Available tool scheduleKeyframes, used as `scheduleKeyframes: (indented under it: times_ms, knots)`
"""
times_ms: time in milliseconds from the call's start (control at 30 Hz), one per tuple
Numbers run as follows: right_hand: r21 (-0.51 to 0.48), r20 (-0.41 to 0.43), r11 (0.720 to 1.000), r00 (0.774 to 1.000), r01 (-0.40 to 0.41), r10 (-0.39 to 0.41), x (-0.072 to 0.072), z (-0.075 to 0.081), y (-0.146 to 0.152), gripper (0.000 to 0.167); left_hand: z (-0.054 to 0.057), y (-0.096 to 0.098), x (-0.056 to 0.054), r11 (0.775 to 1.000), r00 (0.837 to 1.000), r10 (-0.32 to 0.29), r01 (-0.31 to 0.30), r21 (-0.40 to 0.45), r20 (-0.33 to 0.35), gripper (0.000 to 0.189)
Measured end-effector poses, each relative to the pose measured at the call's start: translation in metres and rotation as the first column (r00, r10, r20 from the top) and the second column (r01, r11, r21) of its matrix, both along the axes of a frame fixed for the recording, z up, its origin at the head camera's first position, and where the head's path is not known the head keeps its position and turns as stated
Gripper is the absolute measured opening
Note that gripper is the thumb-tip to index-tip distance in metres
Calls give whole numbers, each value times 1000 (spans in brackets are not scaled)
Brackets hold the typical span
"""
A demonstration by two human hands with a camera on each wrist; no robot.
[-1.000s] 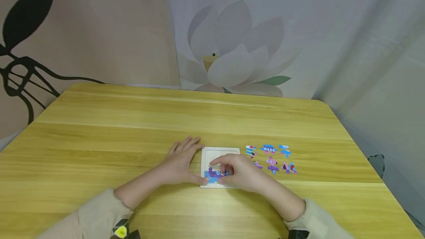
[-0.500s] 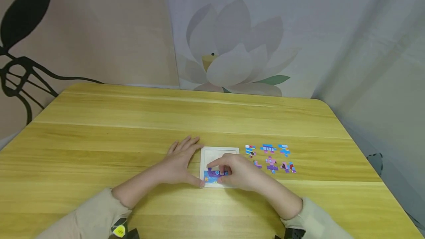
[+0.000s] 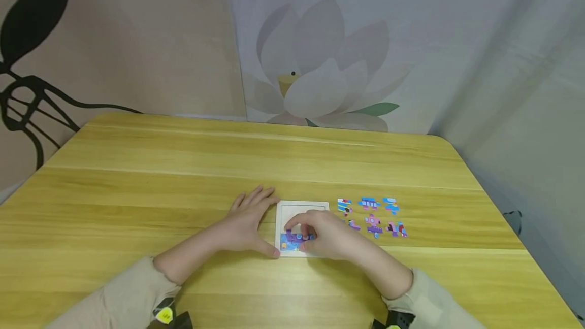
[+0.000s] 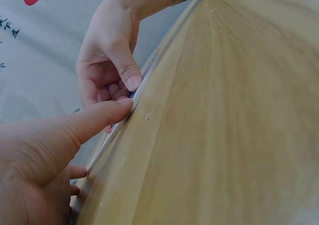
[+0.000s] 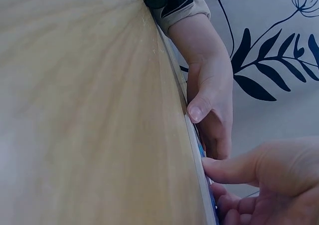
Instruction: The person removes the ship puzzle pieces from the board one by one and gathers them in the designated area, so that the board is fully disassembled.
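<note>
A white square puzzle tray (image 3: 303, 204) lies on the wooden table, with blue and purple jigsaw pieces (image 3: 287, 242) along its near side. My left hand (image 3: 244, 225) is spread at the tray's left side. Its thumb touches the near left corner and its fingers extend to the far left corner. Over the tray, my right hand (image 3: 326, 232) pinches a purple jigsaw piece (image 3: 292, 236) between thumb and forefinger, its other fingers curled under. The palm covers the tray's right part. In the right wrist view, the right thumb (image 5: 224, 170) lies by the tray's edge (image 5: 198, 170).
Several loose jigsaw pieces (image 3: 373, 225) lie in two rows right of the tray, the nearest partly behind my right hand. The wooden table (image 3: 183, 156) runs back to a curtain (image 3: 320, 55) printed with a flower.
My left thumb has drawn back slightly from the pieces to the tray's near left corner. The right hand has shifted slightly left over the tray, still at the purple piece.
</note>
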State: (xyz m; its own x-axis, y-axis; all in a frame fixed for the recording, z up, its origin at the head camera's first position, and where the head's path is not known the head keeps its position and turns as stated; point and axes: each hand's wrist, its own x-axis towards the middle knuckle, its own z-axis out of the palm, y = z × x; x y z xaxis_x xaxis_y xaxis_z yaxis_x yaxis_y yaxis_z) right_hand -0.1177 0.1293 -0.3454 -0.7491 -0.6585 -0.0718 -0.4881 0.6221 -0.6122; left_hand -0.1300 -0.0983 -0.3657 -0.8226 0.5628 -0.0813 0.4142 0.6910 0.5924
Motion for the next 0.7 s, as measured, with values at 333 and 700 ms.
scheduleKeyframes:
  times_ms: [333, 700]
  knots:
    - [-30, 2, 999, 999, 35, -35, 4, 2, -4, 39, 0, -1, 0, 1000, 1000, -4, 4, -2, 2, 114]
    - [-136, -30, 983, 991, 127, -132, 18, -7, -2, 38, 0, -1, 0, 1000, 1000, 6, -6, -13, -1, 115]
